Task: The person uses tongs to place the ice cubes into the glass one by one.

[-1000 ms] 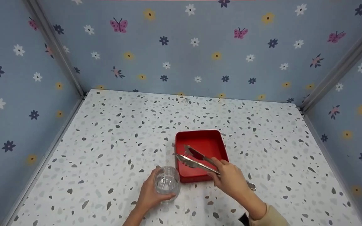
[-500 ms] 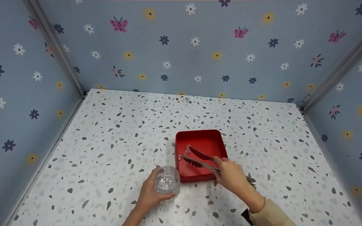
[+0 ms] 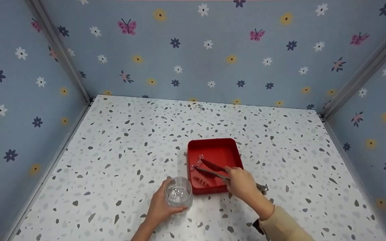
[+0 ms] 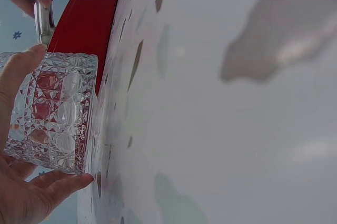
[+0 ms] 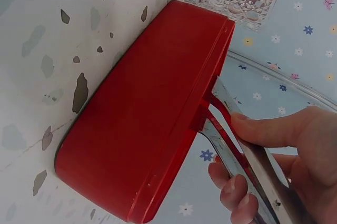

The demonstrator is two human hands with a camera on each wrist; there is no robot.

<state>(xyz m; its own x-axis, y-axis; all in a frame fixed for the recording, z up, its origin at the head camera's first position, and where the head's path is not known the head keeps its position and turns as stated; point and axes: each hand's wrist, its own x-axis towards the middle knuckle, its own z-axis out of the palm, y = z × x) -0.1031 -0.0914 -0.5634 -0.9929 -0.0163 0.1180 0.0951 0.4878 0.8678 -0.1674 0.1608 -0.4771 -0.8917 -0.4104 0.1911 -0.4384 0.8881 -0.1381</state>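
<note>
My left hand (image 3: 162, 204) grips a clear cut-glass tumbler (image 3: 179, 192) by its side, just left of a red square tray (image 3: 221, 152). The patterned glass wall shows between thumb and fingers in the left wrist view. My right hand (image 3: 243, 182) holds metal tongs (image 3: 214, 173), thumb on one arm and fingers round the other. The tongs reach down into the tray with their tips parted. At those tips, by the tray's left wall, lie a few small clear cubes (image 3: 198, 163). In the right wrist view the tray's wall (image 5: 142, 103) hides the tips.
A white speckled tabletop (image 3: 139, 140) lies under everything. Blue flowered panels (image 3: 193, 50) enclose it at the back and both sides, with grey metal strips (image 3: 60, 50) at the corners.
The tongs have dipped lower into the tray, and their tips have come to the clear cubes, which now show more plainly. The left hand and tumbler have stayed put.
</note>
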